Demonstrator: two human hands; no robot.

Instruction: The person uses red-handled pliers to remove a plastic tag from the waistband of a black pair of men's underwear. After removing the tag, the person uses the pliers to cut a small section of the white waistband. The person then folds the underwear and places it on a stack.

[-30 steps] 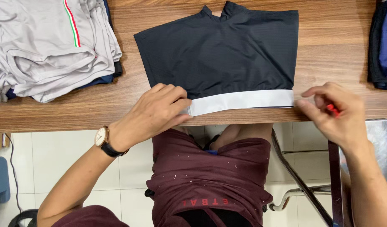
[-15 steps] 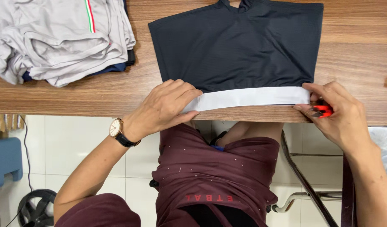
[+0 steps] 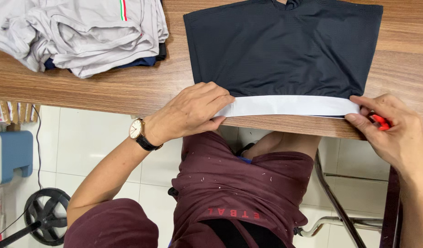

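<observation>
From the head camera, you had the dark garment (image 3: 285,50) lying flat on the wooden table (image 3: 106,87), its white waistband (image 3: 289,106) stretched along the near edge. Your left hand (image 3: 193,112) lay over the band's left end, fingers spread and pressing it flat, thumb curled under the edge. Your right hand (image 3: 390,133) pinched the band's right end with its fingertips while curling round a small red tool (image 3: 380,121), most of it hidden in the palm. As I judge it, the garment was spread and its band pulled taut, but nothing yet showed the tool at work on it. A pile of grey garments (image 3: 83,32) sat well apart at the far left; I cannot tell whether those were finished.
</observation>
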